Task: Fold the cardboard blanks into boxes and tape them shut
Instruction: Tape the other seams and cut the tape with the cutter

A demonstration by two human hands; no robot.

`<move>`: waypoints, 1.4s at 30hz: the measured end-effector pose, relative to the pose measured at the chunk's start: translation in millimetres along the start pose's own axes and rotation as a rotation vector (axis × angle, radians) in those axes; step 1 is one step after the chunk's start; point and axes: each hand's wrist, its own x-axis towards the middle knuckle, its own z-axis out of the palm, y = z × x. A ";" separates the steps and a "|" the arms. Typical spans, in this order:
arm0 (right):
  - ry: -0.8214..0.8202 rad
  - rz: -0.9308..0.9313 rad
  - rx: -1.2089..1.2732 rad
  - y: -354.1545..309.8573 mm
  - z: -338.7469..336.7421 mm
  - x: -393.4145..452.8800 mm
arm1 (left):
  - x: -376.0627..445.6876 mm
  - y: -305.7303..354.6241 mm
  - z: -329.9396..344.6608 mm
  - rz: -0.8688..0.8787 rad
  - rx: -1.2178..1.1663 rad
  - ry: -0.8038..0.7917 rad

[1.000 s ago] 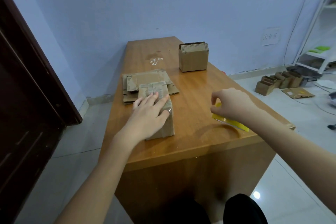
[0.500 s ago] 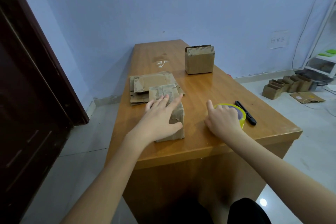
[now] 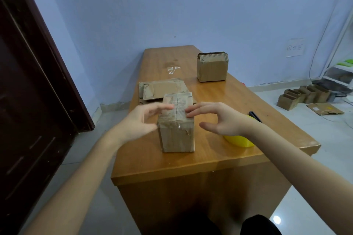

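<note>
Reaching in from both sides, I have my left hand [image 3: 142,120] and right hand [image 3: 219,119] apart, fingers loose and spread, flanking the box [image 3: 176,126] that stands near the front of the table [image 3: 219,160], at about twelve o'clock from me. My right fingertips [image 3: 189,112] touch the top panel beside the taped seam; my left fingertips look to brush the top at its nine o'clock edge, though motion blur keeps me from being sure, and neither hand grips anything. I judge this box to be light and probably empty, stiff along its folded edges but easy to dent on the wide faces, so I would take it by the two side walls low down, palms flat, rather than pinching the top flaps. The glossy tape over the seam and front lip looks slick and wrinkled, a poor spot for fingers. The flat blanks [image 3: 162,89] lie just behind the box at twelve o'clock; they should be floppy along the creases and best lifted by an edge. The yellow tape roll [image 3: 239,140] sits at three o'clock, partly under my right wrist, with a black pen [image 3: 255,116] beyond it. Another box [image 3: 212,69] stands far back at one o'clock.
</note>
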 end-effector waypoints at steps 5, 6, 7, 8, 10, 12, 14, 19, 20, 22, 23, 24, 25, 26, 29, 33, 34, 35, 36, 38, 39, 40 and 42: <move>0.049 0.020 0.075 8.1 1.3 1.2 | -0.7 -17.9 -0.6 0.060 0.124 -0.033; 0.058 0.018 0.072 8.6 0.9 1.6 | -0.6 -18.5 -1.1 0.069 0.138 -0.032; 0.063 0.017 0.065 9.0 0.0 1.5 | -0.5 -19.1 -1.5 0.081 0.152 -0.034; 0.065 0.014 0.063 9.3 -1.2 1.4 | -1.2 -18.9 -1.9 0.097 0.165 -0.036; 0.063 0.008 0.071 10.5 -2.5 0.6 | -2.5 -18.0 -1.9 0.127 0.175 -0.039; 0.072 -0.003 0.098 11.2 -1.2 -0.3 | -2.9 -18.7 -2.3 0.146 0.159 -0.045; 0.110 -0.016 0.118 11.8 3.0 -0.7 | -2.5 -20.1 -2.7 0.159 0.163 -0.033; 0.203 -0.048 0.166 15.1 12.5 -2.0 | -3.4 -23.3 2.7 0.177 0.101 0.046; 0.217 -0.052 0.173 15.8 14.0 -1.8 | -3.8 -23.6 3.7 0.179 0.094 0.061; 0.247 -0.057 0.187 16.4 16.8 -0.7 | -3.8 -23.9 5.4 0.178 0.094 0.095; 0.261 -0.059 0.191 16.3 18.1 -0.5 | -3.5 -23.8 6.3 0.175 0.093 0.111; 0.272 -0.062 0.194 16.4 19.1 -0.4 | -3.3 -23.6 7.1 0.172 0.088 0.125; 0.281 -0.067 0.196 16.4 19.9 -0.7 | -3.1 -23.7 8.0 0.169 0.079 0.137; 0.287 -0.073 0.196 16.4 20.6 -0.9 | -2.9 -24.1 9.1 0.167 0.069 0.148; 0.300 -0.103 0.162 15.9 22.1 -2.1 | -3.0 -25.8 11.6 0.160 0.039 0.181; 0.300 -0.155 0.140 15.9 25.8 -4.9 | -2.9 -27.8 16.4 0.170 -0.006 0.221; 0.301 -0.156 0.171 16.7 27.2 -5.4 | -3.0 -28.5 17.4 0.171 -0.020 0.227; 0.304 -0.151 0.214 17.4 28.9 -6.1 | -3.2 -29.0 18.2 0.173 -0.029 0.230; 0.309 -0.141 0.260 17.9 30.6 -6.6 | -3.2 -29.9 19.2 0.178 -0.030 0.234; 0.325 -0.107 0.340 18.0 33.7 -7.3 | -3.2 -31.5 21.7 0.186 -0.033 0.255; 0.333 -0.084 0.382 17.6 35.4 -7.5 | -3.1 -32.2 23.4 0.189 -0.045 0.268; 0.341 -0.066 0.430 16.9 37.1 -8.0 | -3.2 -32.5 24.9 0.191 -0.064 0.280; 0.356 -0.046 0.515 15.1 40.5 -9.2 | -3.7 -32.9 26.6 0.199 -0.105 0.278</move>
